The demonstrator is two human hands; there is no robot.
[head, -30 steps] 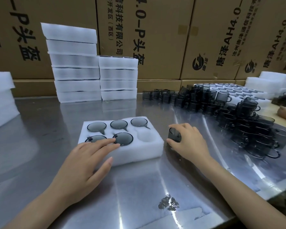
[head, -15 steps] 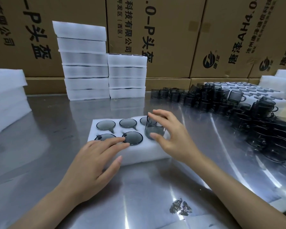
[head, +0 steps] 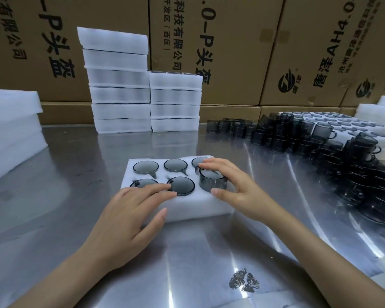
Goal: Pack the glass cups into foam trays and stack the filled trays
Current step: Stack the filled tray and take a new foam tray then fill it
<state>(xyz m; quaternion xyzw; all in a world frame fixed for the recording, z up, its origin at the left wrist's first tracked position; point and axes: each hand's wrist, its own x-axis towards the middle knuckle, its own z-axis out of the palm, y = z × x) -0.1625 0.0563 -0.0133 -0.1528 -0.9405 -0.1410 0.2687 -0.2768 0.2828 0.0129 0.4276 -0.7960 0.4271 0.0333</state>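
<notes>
A steel surface [head: 76, 218] carries stacked foam trays [head: 142, 94] at the back and a foam tray [head: 187, 210] in front. The left hand [head: 129, 216] rests flat on it, fingers relaxed. The right hand [head: 238, 190] grips a glass cup [head: 212, 182] half-seated in the near-right pocket.

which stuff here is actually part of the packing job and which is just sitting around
In the job:
- foam tray, five cups seated
- sixth cup, gripped by right hand
- left hand steadying the tray
- loose glass cups
- filled tray stacks

Lying about:
- cardboard boxes
- foam pile at left
</notes>
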